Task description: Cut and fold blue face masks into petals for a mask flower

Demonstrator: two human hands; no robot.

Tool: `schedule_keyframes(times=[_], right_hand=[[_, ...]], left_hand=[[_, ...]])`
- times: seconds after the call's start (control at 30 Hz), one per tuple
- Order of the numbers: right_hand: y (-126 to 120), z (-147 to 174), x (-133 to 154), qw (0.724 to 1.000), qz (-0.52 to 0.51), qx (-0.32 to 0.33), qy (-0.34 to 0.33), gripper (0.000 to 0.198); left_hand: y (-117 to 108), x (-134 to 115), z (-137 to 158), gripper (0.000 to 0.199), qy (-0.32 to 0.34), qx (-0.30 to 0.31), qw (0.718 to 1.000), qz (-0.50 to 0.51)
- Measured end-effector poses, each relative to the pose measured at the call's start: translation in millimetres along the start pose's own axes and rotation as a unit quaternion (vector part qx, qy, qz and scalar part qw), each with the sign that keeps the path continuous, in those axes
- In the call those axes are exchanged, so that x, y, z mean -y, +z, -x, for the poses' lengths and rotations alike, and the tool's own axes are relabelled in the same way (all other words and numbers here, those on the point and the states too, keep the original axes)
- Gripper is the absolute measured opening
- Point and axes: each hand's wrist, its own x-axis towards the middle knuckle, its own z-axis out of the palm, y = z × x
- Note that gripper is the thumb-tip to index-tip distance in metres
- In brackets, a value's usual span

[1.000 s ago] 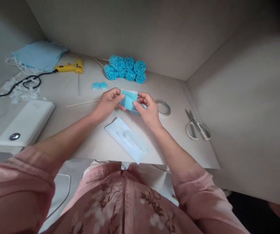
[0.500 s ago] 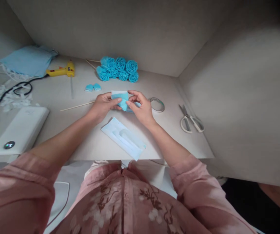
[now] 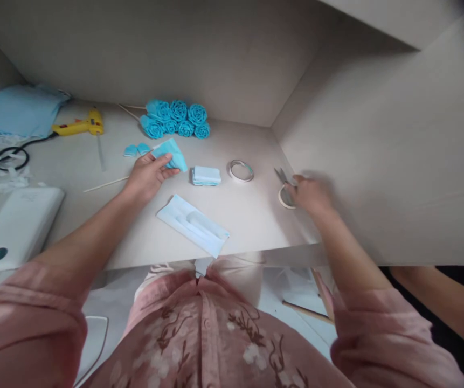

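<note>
My left hand (image 3: 146, 175) pinches a folded piece of light-blue mask fabric (image 3: 174, 154) between thumb and fingers, above the table. At the right side of the table, my right hand (image 3: 313, 193) is closed over one handle of the scissors (image 3: 286, 195), whose blades point away from me. The scissors still lie on the tabletop, and my fingers hide part of the handles. A small stack of cut pale-blue fabric (image 3: 206, 175) lies between my hands. Nearer to me is an opened-out mask piece (image 3: 193, 225). Two small blue pieces (image 3: 137, 150) lie just beyond my left hand.
Blue fabric roses (image 3: 178, 116) on sticks lie at the back. A yellow glue gun (image 3: 78, 126), a pile of masks (image 3: 19, 113), white scraps (image 3: 3, 180) and a power bank (image 3: 17, 229) occupy the left. A tape roll (image 3: 240, 171) and thin stick (image 3: 106, 185) lie mid-table.
My right hand has let go of the blue fabric and moved right onto the scissors. My left hand keeps the fabric, now tilted. The small stack beneath has come into full view.
</note>
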Motion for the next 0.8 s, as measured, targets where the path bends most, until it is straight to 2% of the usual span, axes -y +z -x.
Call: schedule_keyframes(times=[0.07, 0.17, 0.23, 0.27, 0.3, 0.33, 0.37, 0.4, 0.47, 0.53, 0.7, 0.8], right_hand=[[11.5, 9.1, -7.3, 0.998, 0.025, 0.054, 0.013, 0.045], [24.5, 8.7, -11.8, 0.999, 0.004, 0.046, 0.019, 0.051], [26.6, 3.1, -15.8, 0.995, -0.076, 0.037, 0.058, 0.057], [25.2, 0.6, -17.6, 0.984, -0.152, 0.040, 0.085, 0.061], [22.3, -0.9, -18.4, 0.962, -0.248, 0.042, 0.109, 0.063], [18.0, -1.0, -17.5, 0.923, -0.363, 0.046, 0.119, 0.063], [12.6, 0.3, -14.4, 0.866, -0.487, 0.042, 0.107, 0.062], [6.4, 2.9, -8.5, 0.798, -0.596, 0.056, 0.069, 0.059], [-6.5, 10.0, 11.4, 0.689, -0.716, 0.113, -0.001, 0.054], [-18.1, 16.3, 39.9, 0.615, -0.766, 0.180, -0.061, 0.059], [-32.4, 16.8, 114.5, 0.503, -0.754, 0.372, -0.202, 0.068], [-31.0, 12.8, 144.7, 0.466, -0.736, 0.425, -0.248, 0.063]], left_hand=[[1.2, -0.5, 0.7, 0.017, -0.007, -0.003, 1.000, 0.006], [2.4, -1.9, 1.3, 0.020, -0.022, -0.009, 0.999, 0.023], [2.5, -2.9, 1.0, 0.020, -0.034, -0.012, 0.998, 0.047], [2.3, -3.2, 0.6, 0.019, -0.041, -0.012, 0.997, 0.061], [1.9, -3.4, 0.2, 0.018, -0.048, -0.013, 0.996, 0.075], [1.6, -3.5, -0.3, 0.017, -0.054, -0.014, 0.995, 0.088], [1.2, -3.5, -0.8, 0.017, -0.059, -0.015, 0.993, 0.099], [0.9, -3.6, -1.1, 0.016, -0.063, -0.014, 0.992, 0.109], [0.8, -4.1, -1.5, 0.015, -0.072, -0.010, 0.989, 0.127], [1.3, -5.5, -1.4, 0.013, -0.086, -0.013, 0.986, 0.143], [1.6, -11.9, -2.1, 0.014, -0.106, -0.037, 0.977, 0.184], [-0.5, -14.4, -4.0, 0.015, -0.103, -0.045, 0.973, 0.201]])
